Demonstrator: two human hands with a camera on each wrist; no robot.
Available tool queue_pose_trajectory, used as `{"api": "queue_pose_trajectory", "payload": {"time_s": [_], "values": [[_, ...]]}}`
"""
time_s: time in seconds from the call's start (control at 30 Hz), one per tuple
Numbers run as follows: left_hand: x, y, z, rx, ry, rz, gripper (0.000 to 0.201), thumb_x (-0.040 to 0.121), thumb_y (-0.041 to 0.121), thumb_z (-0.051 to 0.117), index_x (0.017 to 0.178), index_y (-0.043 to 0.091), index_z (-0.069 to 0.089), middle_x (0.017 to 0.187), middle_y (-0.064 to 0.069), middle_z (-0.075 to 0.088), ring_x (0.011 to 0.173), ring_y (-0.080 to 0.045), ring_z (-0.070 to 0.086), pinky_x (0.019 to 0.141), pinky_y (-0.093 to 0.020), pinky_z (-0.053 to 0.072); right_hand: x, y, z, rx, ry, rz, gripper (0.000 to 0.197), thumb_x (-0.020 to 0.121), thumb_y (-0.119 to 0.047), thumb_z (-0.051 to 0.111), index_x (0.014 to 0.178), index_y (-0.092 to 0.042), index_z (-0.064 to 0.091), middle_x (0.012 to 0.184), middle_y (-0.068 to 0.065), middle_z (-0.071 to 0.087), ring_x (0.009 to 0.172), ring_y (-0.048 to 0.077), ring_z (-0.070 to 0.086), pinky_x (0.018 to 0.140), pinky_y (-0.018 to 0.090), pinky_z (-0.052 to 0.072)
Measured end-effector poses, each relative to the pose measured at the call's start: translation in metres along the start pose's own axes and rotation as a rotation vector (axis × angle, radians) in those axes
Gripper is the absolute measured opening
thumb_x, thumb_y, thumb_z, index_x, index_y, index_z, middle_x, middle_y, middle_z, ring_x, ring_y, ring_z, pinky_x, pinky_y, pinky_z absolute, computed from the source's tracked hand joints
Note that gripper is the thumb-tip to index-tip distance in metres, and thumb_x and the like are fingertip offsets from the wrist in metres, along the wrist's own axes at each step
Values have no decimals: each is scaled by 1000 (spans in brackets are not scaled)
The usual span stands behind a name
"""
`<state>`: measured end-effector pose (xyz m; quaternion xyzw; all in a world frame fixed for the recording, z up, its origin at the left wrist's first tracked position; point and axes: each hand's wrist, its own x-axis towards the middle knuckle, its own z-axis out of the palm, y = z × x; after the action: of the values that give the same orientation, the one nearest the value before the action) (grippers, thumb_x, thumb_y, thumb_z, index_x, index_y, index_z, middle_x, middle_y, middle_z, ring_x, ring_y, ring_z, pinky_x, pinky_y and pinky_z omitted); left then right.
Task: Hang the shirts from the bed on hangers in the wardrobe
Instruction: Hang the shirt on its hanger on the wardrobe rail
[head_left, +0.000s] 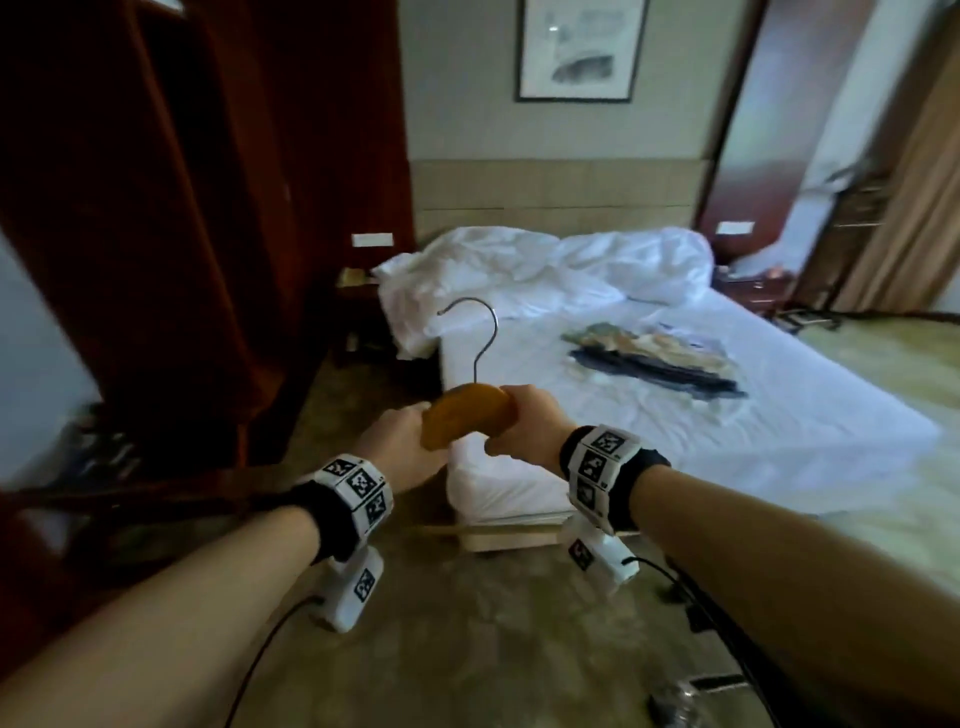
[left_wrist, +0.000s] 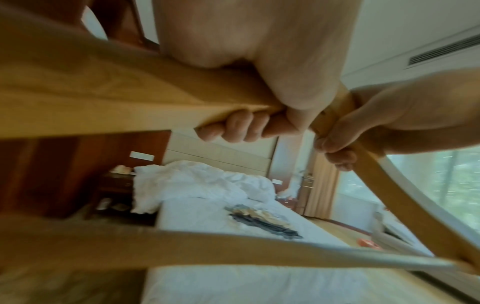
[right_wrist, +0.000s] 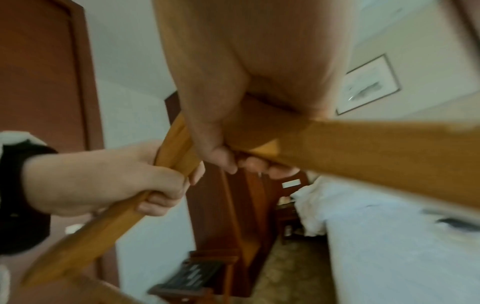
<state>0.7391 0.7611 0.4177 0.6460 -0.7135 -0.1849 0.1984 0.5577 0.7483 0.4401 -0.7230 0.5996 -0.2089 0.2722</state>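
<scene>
A wooden hanger (head_left: 467, 415) with a metal hook (head_left: 480, 327) is held in front of me above the floor, near the bed's foot corner. My left hand (head_left: 400, 447) grips its left shoulder, fingers (left_wrist: 233, 127) curled under the wood (left_wrist: 103, 98). My right hand (head_left: 530, 426) grips the right shoulder, its fingers (right_wrist: 226, 162) wrapped round the wood (right_wrist: 363, 148). A folded stack of shirts (head_left: 654, 358), dark blue and tan, lies on the white bed (head_left: 779, 431), also seen in the left wrist view (left_wrist: 262, 222). The dark wooden wardrobe (head_left: 171, 208) stands open at the left.
A crumpled white duvet (head_left: 545, 265) covers the head of the bed. A nightstand (head_left: 358, 291) sits between wardrobe and bed. A luggage rack (right_wrist: 197, 273) stands by the wardrobe. Curtains (head_left: 904, 218) and a window are at the right. Cables (head_left: 717, 613) trail over the patterned carpet.
</scene>
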Motion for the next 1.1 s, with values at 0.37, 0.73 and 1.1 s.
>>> {"api": "queue_pose_trajectory", "payload": {"time_s": [0.37,0.73,1.1], "values": [[214,123,110,87,-260,385,24,79,31,66,100,29,56,86,3,65,78,-20,62,71,-30,51,93,165,-119,-30,72,364,21,77,-9,80,92,-15,66,78,1,67,57,9,64,50,17,54],[386,241,248,199,-311,591,34,87,26,59,117,26,43,88,-3,63,80,-29,62,66,-34,46,190,353,-209,65,217,573,26,75,-2,81,74,-18,61,73,3,66,55,12,62,50,21,53],[553,310,355,152,-469,482,32,92,31,55,118,24,39,98,-5,65,90,-28,65,78,-40,52,326,497,-291,281,15,603,20,82,-31,81,93,-19,70,78,0,75,66,11,70,68,26,60]]}}
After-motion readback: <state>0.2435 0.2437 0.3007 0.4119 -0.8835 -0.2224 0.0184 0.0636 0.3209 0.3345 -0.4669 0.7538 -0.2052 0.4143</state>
